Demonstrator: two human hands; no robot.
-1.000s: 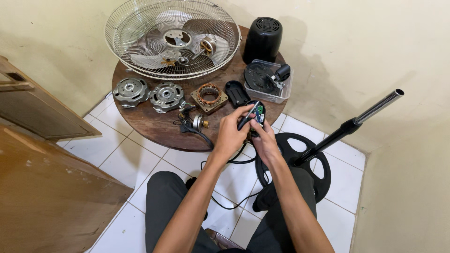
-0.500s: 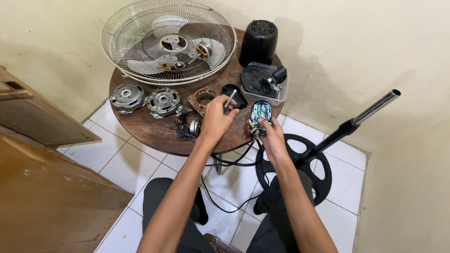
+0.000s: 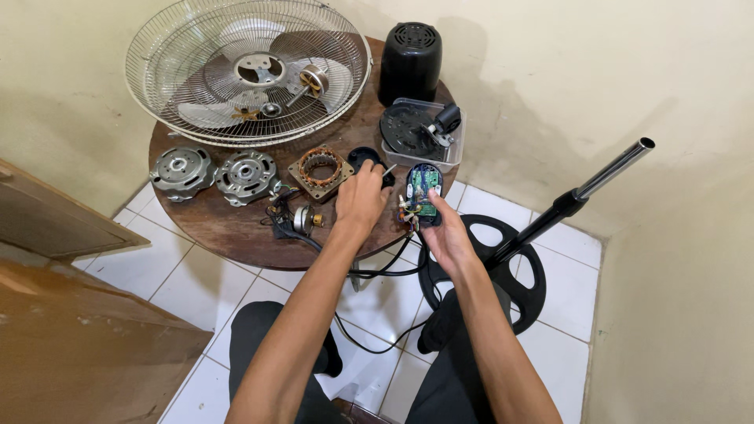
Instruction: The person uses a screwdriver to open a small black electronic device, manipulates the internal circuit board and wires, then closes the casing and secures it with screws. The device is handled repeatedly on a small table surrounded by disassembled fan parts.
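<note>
Round wood table, w/ fan guard, 2 motor covers, stator, black housing, plastic tray

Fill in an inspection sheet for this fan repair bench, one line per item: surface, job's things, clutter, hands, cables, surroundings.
Surface: round wooden table, worn.
Job's things: circuit board in a black casing, held in right hand; left hand grips a thin metal tool over a black cap.
Clutter: fan cage, two metal motor covers, copper winding, black motor housing, plastic tray.
Hands: both closed on things.
Cables: black cord hangs off the table.
Surroundings: fan stand, white tiled floor.
</note>
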